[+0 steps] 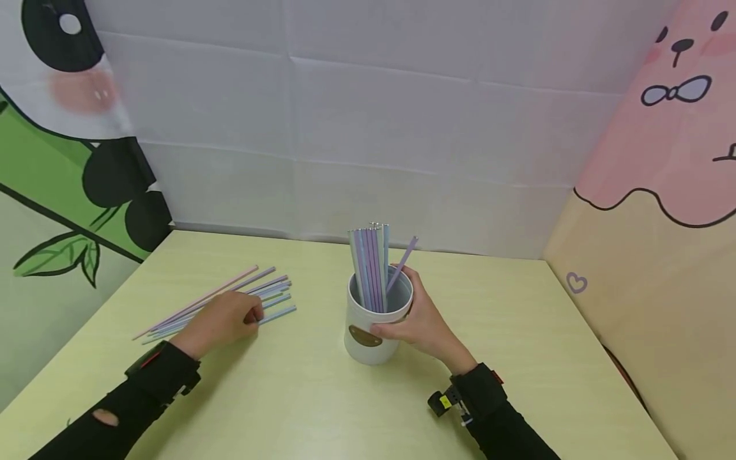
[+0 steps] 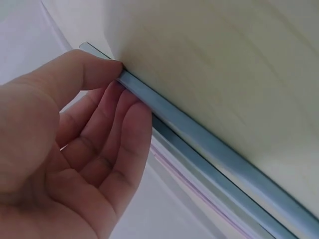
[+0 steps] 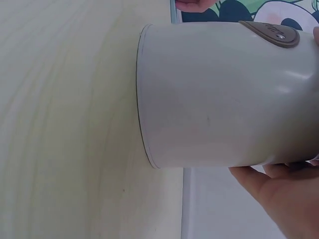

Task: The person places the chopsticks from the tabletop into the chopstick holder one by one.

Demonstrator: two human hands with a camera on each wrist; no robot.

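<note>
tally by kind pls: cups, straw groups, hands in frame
Cups: 1, the white cup, gripped by the right hand.
Straw groups: 2, upright straws in the cup, loose straws on the table under the left hand, which pinches one; single straws too overlapped to count.
Hands: 2.
Total: 5.

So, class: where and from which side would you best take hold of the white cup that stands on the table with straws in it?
Grip the white cup round its plain cylindrical wall, from the side, below the rim, as the right hand does. It stands upright with no handle, and the upright straws block any approach from above.
</note>
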